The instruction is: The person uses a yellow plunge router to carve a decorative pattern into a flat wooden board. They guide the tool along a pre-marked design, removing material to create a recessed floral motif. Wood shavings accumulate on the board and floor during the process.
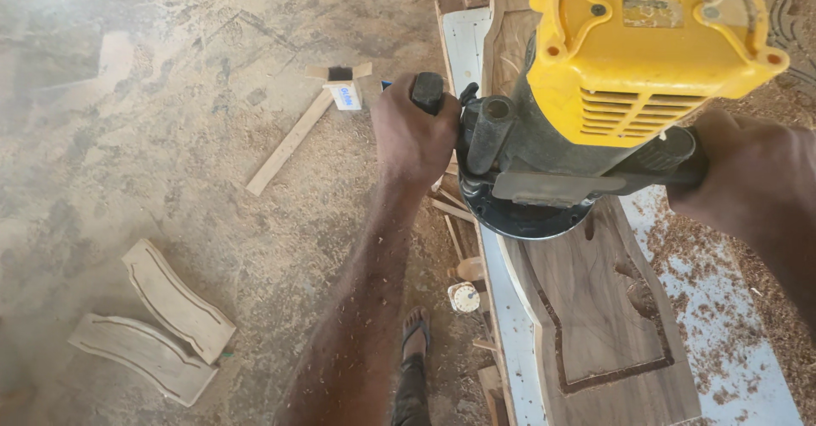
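On a pale workbench (518, 341) dusted with shavings lies a dark wooden panel (608, 324) with a groove already cut along part of its outline. Standing on the panel's upper part is a yellow-topped plunge router (586, 111), its round black base flat on the wood. The left hand (414, 133) is wrapped tight around the router's left handle, and the right hand (748, 175) is closed around the right handle, fingers hidden behind the tool. Below the bench, a sandalled foot (416, 331) stands on a sawdust-covered floor (170, 137), near two curved carved wood pieces (157, 324), a loose timber strip (289, 141) and a small round tin (464, 297).

No clamp is visible on the panel, so it might shift under the cutter and spoil the groove line. Chips piled on the bench could tilt the base. The foot is bare to falling offcuts, and loose scraps underfoot could cause a slip while both hands are committed.
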